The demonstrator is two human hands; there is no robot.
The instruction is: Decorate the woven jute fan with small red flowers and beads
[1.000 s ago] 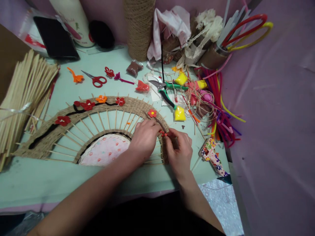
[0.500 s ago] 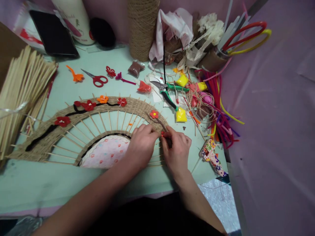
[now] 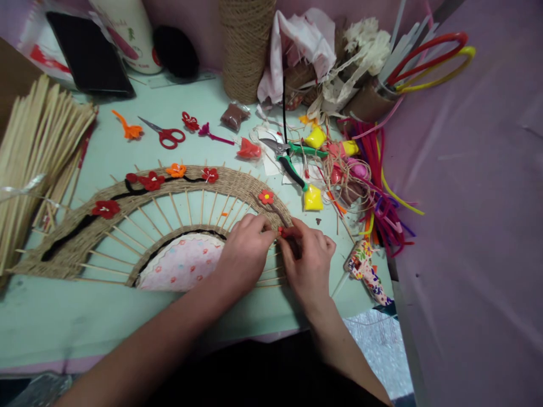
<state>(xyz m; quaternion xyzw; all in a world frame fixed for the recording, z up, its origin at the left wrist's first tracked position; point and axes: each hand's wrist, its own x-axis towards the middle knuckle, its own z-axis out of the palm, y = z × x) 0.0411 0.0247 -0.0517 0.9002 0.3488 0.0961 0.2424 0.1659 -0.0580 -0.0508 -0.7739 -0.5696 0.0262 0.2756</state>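
Note:
A woven fan (image 3: 237,182) of twine over thin wooden sticks lies on the table, trimmed with red and orange flowers and a black branch. On its right part sits a small red clay flower (image 3: 266,196) with a yellow centre, above a brown clay stem (image 3: 275,212). My left hand (image 3: 248,246) and my right hand (image 3: 309,257) meet at the fan's right edge, fingertips closed around a small red clay piece (image 3: 280,230). It is partly hidden, and its full shape cannot be made out. A patterned white half-circle (image 3: 182,263) fills the fan's lower middle.
Behind the fan lie red-handled scissors (image 3: 169,137), green-handled pruning shears (image 3: 288,155) and bags of yellow clay (image 3: 313,198). A flowered glue gun (image 3: 367,271) rests at right, near pipe cleaners (image 3: 382,198). Bundled sticks (image 3: 38,152) stand left; a twine cone (image 3: 246,51) stands behind.
The fingers of my right hand have shifted slightly outward around the small red clay piece. My left hand stays almost in place, and the view has moved a little.

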